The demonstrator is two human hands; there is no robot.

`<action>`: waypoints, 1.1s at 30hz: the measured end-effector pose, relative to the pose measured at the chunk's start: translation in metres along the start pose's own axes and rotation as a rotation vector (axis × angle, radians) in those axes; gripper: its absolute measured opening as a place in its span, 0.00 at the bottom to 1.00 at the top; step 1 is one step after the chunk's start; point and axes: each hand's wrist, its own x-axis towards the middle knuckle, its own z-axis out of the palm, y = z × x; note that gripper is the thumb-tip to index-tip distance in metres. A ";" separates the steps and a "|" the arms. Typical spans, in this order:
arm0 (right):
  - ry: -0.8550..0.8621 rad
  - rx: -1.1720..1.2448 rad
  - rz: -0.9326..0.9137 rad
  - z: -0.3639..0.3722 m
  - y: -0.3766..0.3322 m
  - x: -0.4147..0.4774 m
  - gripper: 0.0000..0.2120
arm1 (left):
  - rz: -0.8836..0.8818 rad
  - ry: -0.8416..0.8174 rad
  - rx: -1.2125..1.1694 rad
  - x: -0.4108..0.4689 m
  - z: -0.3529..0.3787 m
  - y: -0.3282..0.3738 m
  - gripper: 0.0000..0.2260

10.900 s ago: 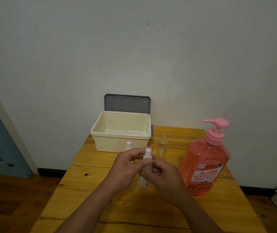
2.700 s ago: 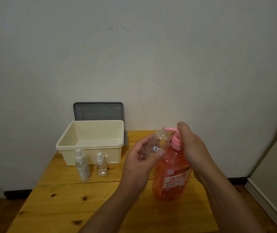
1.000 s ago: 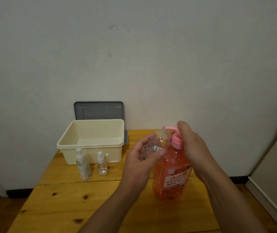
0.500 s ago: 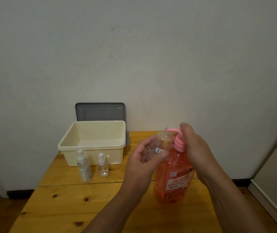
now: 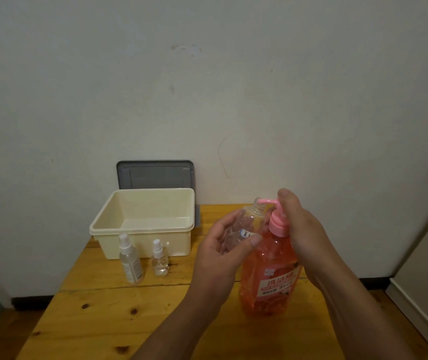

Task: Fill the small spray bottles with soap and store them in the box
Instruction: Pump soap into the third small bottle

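My left forearm rises from the bottom edge toward the middle of the bench [image 5: 98, 323], wrist bent a little back. My left hand [image 5: 220, 250] holds the open bottle [image 5: 245, 222]: thumb laid across its front by the label, fingers curled behind it, palm turned to the right. The bottle is clear and capless. It leans to the right, with its threaded mouth up against the tip of the spout [image 5: 267, 202]; I cannot tell whether they touch.

My right forearm comes in from the lower right and slants up and left. My right hand [image 5: 304, 229] is wrapped over the pump [image 5: 278, 224] from the right side, one digit hooked on top of the pump head and the palm close against the pink collar. The other fingers are hidden behind it.

The soap bottle [image 5: 270, 279] stands upright on the bench, orange, between my two wrists.

To the left, the cream box [image 5: 140, 231] sits at the back of the bench, with the grey lid [image 5: 155, 175] propped upright behind it against the wall. Just in front of the box stand the tall sprayer [image 5: 130, 263] and the short sprayer [image 5: 159, 259], both capped, side by side and apart from each other.
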 end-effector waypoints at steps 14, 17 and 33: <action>0.012 0.030 -0.001 0.002 -0.001 -0.003 0.31 | -0.002 0.011 -0.007 0.002 0.000 0.001 0.22; -0.004 0.033 0.004 0.001 -0.002 -0.003 0.30 | -0.006 0.010 -0.011 0.001 0.000 0.000 0.21; 0.004 0.029 -0.009 0.001 -0.003 -0.005 0.32 | -0.004 0.007 -0.014 0.000 0.001 0.002 0.21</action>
